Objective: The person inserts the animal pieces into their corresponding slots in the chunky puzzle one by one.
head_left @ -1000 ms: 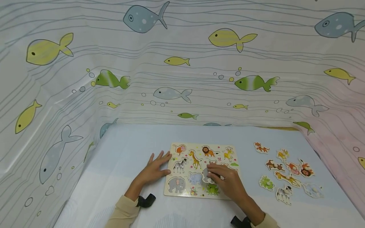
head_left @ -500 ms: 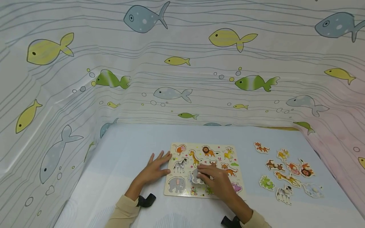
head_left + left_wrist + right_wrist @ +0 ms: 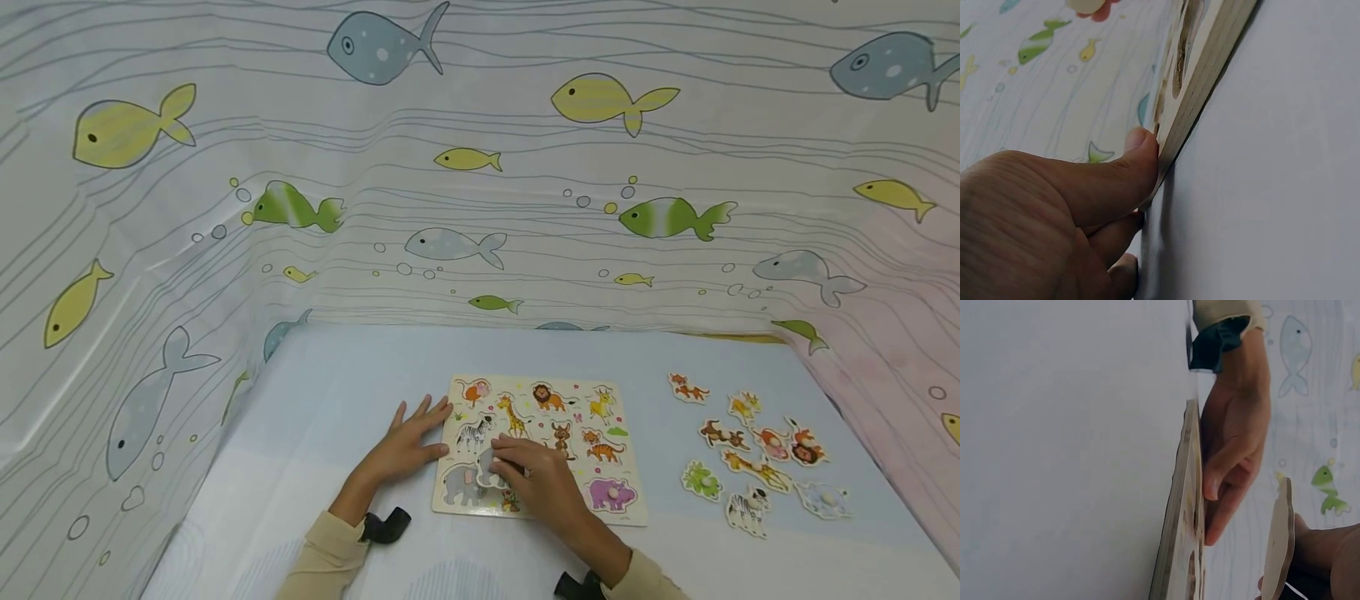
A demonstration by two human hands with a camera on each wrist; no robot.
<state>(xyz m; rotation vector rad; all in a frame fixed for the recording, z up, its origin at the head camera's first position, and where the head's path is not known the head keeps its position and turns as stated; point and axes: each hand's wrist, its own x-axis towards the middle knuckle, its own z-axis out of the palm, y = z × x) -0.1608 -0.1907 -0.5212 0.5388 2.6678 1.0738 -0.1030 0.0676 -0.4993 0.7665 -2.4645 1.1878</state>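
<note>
My right hand [image 3: 546,483] pinches a grey elephant puzzle piece [image 3: 488,473] above the lower left of a wooden animal puzzle board [image 3: 628,473]. The piece overlaps the edge of the printed elephant [image 3: 459,485] in the head view. From the right wrist, the piece [image 3: 1279,544] shows edge-on, held clear of the board. My left hand [image 3: 407,443] lies at the board's left edge with fingers spread; in the left wrist view its thumb [image 3: 1138,150] touches that edge. A purple hippo piece [image 3: 611,494] sits in the board's lower right. The right hand hides part of the board's bottom row.
Loose pieces lie right of the board: a tiger [image 3: 688,388], a giraffe [image 3: 756,471], a lion [image 3: 807,447], a zebra [image 3: 747,510], a green animal [image 3: 702,482], a pale blue one [image 3: 823,500] and others. A fish-print sheet [image 3: 525,200] hangs behind the table.
My right hand has carried the elephant piece leftward across the board, from its middle to beside the printed elephant. The left hand stays in place at the left edge.
</note>
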